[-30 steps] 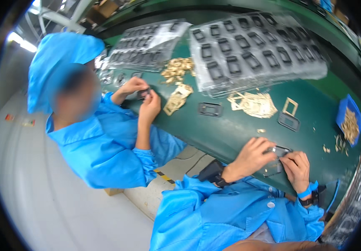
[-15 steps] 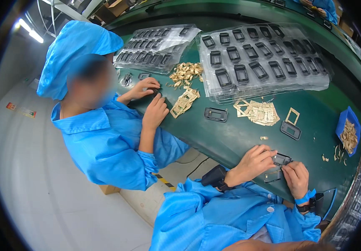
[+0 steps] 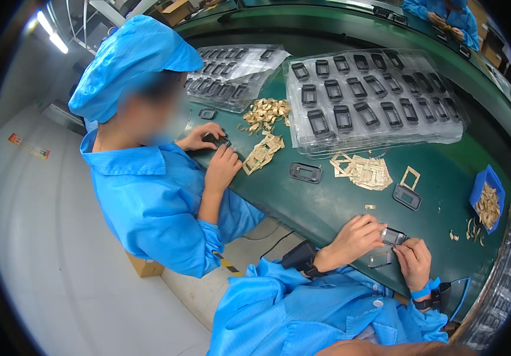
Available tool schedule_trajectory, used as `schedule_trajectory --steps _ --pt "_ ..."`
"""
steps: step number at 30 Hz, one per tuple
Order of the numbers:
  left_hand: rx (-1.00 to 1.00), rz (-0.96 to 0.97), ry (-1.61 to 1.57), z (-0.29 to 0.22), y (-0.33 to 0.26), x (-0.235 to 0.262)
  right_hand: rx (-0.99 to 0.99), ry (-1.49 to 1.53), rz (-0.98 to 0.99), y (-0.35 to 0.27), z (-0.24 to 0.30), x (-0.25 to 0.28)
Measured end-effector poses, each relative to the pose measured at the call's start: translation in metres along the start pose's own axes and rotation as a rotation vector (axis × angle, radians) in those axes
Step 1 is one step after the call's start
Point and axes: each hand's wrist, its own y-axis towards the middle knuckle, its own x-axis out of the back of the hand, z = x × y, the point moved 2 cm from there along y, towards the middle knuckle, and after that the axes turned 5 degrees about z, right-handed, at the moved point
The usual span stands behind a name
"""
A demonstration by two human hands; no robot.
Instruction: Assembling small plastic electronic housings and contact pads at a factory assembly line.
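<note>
At the far left, a co-worker (image 3: 143, 178) in blue has both hands on a dark part (image 3: 215, 141). Next, beige scraps (image 3: 265, 114) and, nearer the table edge, cut-out frames (image 3: 262, 154); then a loose shell (image 3: 305, 172) lying flat. Further right, the left hand (image 3: 356, 238) has its fingertips closed on the left end of the housing (image 3: 393, 237), which is between the two hands near the table's front edge. Just below it, a thin rectangular piece (image 3: 380, 260) lies on the table. The right hand (image 3: 414, 261) has its fingers drawn narrow at the housing's lower right corner; can't tell if they pinch the housing itself or something tiny. Far right, a blue bin (image 3: 479, 185) of beige bits.

Housing looks like light, stiff plastic; probably smooth, so a bit slippery under fingertips. Thin rim likely the weak spot, the window maybe easy to scratch or smudge. Best hold: the short ends or outer side walls, light pinch, fingers off the middle.
</note>
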Motion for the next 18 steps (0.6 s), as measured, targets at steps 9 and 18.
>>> schedule_trajectory --steps 9,18 --pt "0.043 0.001 -0.060 0.001 0.002 0.004 0.018 0.005 0.003 0.007 0.002 0.004" --pt "0.816 -0.416 1.218 0.090 -0.004 0.169 -0.029 0.083 0.039 0.005 0.002 0.003"
